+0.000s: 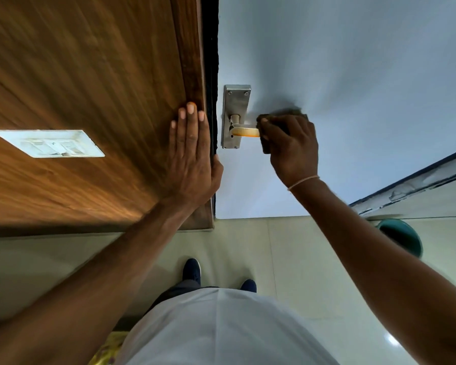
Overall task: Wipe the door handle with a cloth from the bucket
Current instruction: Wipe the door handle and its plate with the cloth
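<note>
A metal door handle (pixel 244 131) with a steel backplate (pixel 234 101) is fixed on a pale blue-white door (pixel 340 75). My right hand (pixel 291 146) is wrapped around the outer end of the lever, with a dark brown cloth (pixel 282 115) bunched between fingers and handle. My left hand (pixel 191 154) lies flat, fingers together, on the wooden door frame (pixel 190 48), its thumb hooked over the dark edge. A green bucket (pixel 400 237) stands on the floor at the right, partly hidden behind my right forearm.
Wood panelling (pixel 77 75) fills the left, with a white switch plate (pixel 49 143) on it. Pale floor tiles (pixel 274 259) lie below. My dark shoes (pixel 192 270) stand close to the door. A skirting edge (pixel 419 185) runs along the right.
</note>
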A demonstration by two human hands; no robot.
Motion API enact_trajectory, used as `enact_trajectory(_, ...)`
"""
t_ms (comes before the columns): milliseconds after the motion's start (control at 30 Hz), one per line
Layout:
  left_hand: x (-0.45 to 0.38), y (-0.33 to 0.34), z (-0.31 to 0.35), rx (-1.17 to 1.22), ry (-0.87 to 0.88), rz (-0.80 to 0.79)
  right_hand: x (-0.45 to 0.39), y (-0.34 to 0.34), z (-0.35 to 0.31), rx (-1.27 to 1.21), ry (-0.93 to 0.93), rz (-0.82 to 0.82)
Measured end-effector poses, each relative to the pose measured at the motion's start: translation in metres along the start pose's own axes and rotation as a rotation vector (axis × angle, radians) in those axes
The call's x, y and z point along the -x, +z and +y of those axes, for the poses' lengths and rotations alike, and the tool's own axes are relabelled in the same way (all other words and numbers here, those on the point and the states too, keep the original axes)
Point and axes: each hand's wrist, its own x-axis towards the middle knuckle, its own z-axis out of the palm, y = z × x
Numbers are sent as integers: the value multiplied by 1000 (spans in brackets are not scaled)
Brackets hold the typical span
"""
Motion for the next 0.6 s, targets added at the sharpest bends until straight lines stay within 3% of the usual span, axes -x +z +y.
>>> enact_trajectory(200,-1,-2,1,39,-3,3,-15,23,-57,-44,-65,-45)
enact_trajectory(433,-2,-11,7,64,-33,-42,2,-3,14,-26,9,-33)
enact_trajectory(600,-4,-11,9,83,-47,-52,-4,13,-19,-56,18,-35)
